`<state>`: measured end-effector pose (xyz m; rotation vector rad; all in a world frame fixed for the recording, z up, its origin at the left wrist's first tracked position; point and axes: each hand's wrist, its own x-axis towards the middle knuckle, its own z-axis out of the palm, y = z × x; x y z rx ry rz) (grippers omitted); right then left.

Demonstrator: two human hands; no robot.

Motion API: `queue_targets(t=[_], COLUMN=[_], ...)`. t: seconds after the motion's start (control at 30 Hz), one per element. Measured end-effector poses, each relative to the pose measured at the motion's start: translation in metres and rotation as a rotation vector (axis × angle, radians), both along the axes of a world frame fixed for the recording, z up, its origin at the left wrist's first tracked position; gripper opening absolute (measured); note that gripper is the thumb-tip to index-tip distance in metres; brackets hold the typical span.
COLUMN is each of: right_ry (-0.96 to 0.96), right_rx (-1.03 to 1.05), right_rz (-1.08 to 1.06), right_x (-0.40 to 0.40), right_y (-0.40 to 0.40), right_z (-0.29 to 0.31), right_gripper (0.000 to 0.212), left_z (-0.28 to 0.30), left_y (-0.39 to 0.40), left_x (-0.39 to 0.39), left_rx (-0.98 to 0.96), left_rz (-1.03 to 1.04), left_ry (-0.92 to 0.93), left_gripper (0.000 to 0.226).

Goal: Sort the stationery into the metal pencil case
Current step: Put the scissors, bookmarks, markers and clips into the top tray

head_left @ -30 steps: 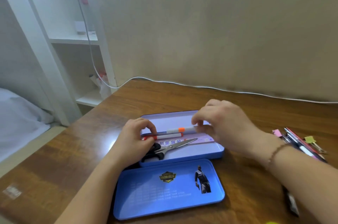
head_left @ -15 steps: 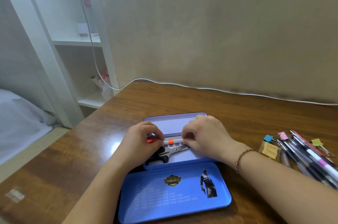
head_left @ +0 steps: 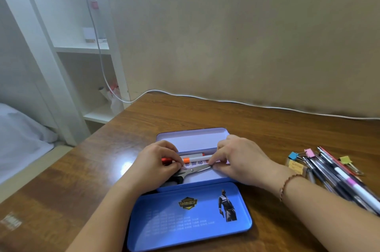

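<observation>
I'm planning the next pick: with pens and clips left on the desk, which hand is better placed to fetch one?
The right hand, probably. The pens and clips lie on the desk to its right, apart from the case; the left hand sits on the case's far side.

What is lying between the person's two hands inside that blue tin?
Head view: between left hand and right hand lie a white pen with orange band, a ruler and steel scissors.

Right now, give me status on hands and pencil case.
Both hands, left and right, pinch the orange-banded pen inside the open pencil case. Scissors already in. Pens wait right.
</observation>
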<state>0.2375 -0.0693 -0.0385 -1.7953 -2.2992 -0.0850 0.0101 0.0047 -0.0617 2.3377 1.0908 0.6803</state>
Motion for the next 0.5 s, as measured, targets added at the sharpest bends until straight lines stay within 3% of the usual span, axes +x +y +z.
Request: queue_targets(t=[0.13,0.27,0.37,0.5], right_ry=[0.001,0.338,0.209,0.041], right_rx=[0.016,0.204,-0.007,-0.217], right_rz=[-0.019,-0.224,-0.433,-0.663], right_x=[0.005,0.05,0.094,0.125], right_y=[-0.005,-0.024,-0.055,-0.095], right_z=[0.009,0.043,0.063,0.051], right_gripper=[0.025,0.007,0.008,0.011], left_z=[-0.001,-0.002,-0.003,-0.004], left_y=[0.002,0.002,0.001,0.002], left_x=[0.0,-0.002,-0.002,-0.003], left_rx=[-0.003,0.009,-0.004,0.034], left_rz=[-0.004,-0.034,-0.044,-0.072], left_ry=[0.01,0.003,-0.019,0.025], left_gripper=[0.022,0.018,0.006,0.028])
